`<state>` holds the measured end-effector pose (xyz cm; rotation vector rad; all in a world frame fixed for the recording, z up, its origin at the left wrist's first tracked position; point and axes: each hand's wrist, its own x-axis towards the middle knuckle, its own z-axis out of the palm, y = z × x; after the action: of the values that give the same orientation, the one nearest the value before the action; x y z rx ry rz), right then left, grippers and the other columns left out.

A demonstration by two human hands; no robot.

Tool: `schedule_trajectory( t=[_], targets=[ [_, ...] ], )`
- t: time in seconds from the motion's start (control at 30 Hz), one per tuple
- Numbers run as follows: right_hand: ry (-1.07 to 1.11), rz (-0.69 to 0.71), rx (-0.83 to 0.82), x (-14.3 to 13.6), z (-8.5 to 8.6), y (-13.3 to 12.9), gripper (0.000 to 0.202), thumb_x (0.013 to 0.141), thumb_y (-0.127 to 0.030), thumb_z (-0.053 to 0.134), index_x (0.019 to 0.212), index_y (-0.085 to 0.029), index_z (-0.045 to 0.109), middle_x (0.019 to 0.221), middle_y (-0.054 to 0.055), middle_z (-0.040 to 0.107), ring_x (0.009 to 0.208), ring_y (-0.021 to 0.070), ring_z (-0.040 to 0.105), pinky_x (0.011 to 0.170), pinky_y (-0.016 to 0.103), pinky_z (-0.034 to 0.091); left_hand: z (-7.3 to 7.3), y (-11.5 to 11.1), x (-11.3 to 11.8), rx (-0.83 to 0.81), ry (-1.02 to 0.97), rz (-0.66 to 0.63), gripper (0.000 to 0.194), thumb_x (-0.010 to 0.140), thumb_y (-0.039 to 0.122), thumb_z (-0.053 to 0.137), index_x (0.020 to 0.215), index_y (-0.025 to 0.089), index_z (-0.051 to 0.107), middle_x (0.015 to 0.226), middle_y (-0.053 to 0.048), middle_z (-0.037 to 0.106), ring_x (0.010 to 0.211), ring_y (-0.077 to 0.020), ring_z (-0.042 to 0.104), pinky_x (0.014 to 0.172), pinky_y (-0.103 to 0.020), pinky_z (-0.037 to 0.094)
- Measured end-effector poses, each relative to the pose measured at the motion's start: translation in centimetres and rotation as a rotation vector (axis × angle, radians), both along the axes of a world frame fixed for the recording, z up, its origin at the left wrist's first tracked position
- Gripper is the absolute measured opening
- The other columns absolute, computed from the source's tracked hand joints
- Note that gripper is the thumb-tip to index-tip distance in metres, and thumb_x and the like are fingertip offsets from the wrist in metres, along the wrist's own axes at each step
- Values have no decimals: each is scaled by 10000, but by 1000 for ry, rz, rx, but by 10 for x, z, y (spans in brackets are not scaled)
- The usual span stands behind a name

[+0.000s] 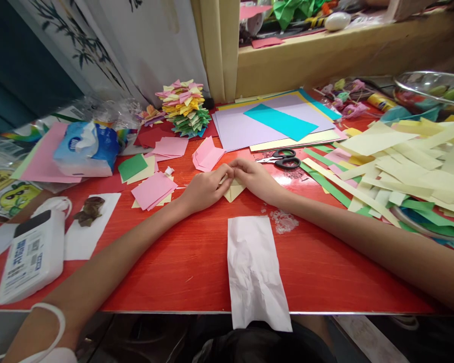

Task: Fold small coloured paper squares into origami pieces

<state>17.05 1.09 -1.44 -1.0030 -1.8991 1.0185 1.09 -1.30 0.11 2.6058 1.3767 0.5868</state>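
Both hands meet over the middle of the red table, fingers closed on a small pale yellow piece of folded paper [234, 192]. My left hand [208, 187] grips its left side; my right hand [256, 180] holds the right side, fingertips touching the left ones. Most of the paper's upper part is hidden by the fingers. Just beyond the hands lies a folded pink paper [207, 154]. Black-handled scissors [283, 159] rest right of my right hand. Left of my left hand is a stack of pink paper squares [154, 190], with a green square [132, 168] behind it.
A layered tower of folded paper [185, 108] stands at the back. Large coloured sheets [230, 126] lie right of it. Paper strips [408, 166] heap at right, near a metal bowl [435, 83]. A white tissue [253, 267] overhangs the front edge; a tissue pack [86, 148] sits left.
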Motion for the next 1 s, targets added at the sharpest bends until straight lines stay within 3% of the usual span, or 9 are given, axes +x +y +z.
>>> schedule_trajectory(
  t=[0.73,1.0],
  targets=[
    [-15,-10,-2,0,0,0,201,784,-196,349,815,-160,544,788,20,585,721,133,507,627,254,369,-1,1,0,15,6,-1,162,856,279,375,916,174,483,624,29,521,485,-84,442,498,-198,293],
    [-23,-8,7,0,1,0,206,781,-188,352,821,-151,552,787,21,588,720,132,510,624,252,362,0,0,0,-1,7,-5,146,855,266,378,911,171,474,594,41,479,477,-80,433,484,-193,283]
  ],
)
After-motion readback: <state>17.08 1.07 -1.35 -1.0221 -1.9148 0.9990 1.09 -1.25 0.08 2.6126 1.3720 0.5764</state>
